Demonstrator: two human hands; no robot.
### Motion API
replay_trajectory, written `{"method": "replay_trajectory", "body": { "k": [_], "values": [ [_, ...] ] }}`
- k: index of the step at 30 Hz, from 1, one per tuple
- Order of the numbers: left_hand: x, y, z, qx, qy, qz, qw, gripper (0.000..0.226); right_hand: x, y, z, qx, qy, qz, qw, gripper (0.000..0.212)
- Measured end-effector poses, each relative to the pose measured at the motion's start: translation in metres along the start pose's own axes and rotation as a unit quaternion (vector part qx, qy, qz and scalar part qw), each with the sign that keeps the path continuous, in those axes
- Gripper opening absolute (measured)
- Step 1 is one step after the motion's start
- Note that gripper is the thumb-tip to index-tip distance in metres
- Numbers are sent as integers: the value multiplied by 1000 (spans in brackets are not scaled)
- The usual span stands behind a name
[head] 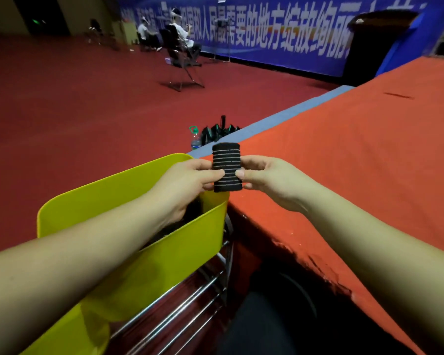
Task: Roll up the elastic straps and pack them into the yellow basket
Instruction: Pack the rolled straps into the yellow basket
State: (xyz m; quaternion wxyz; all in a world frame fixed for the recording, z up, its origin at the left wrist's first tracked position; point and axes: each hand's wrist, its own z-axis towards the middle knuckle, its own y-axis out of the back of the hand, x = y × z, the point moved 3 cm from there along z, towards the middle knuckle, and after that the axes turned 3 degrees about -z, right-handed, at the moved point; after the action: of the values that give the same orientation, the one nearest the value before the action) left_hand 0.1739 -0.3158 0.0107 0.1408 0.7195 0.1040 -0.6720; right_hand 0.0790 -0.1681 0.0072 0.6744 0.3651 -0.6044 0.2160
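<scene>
I pinch the rolled black striped elastic strap (227, 167) between my left hand (190, 180) and right hand (272, 180), keeping it coiled above the yellow plastic basket (108, 201).

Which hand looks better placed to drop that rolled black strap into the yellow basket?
Probably the left hand: it pinches the rolled strap right above the yellow basket, while the right hand pinches it from over the orange table.

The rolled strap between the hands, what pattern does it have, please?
Black rolled strap with thin pale horizontal stripes, seen in the head view.
</scene>
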Motion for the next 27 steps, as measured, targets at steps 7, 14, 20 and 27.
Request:
{"method": "replay_trajectory", "body": {
  "k": [7,14,20,27],
  "values": [
    [18,80,-4,-80,123,-15,989,10,18,-70,63,91,-27,-137,986,28],
    [59,126,10,-86,248,-40,964,14,-6,-124,114,128,-102,-214,963,40],
    [102,150,32,-105,316,-23,943,15,-37,-157,135,173,-200,-192,945,29],
    [142,168,46,-134,356,68,922,24,-58,-186,150,195,-235,-235,923,34]
  ]
}}
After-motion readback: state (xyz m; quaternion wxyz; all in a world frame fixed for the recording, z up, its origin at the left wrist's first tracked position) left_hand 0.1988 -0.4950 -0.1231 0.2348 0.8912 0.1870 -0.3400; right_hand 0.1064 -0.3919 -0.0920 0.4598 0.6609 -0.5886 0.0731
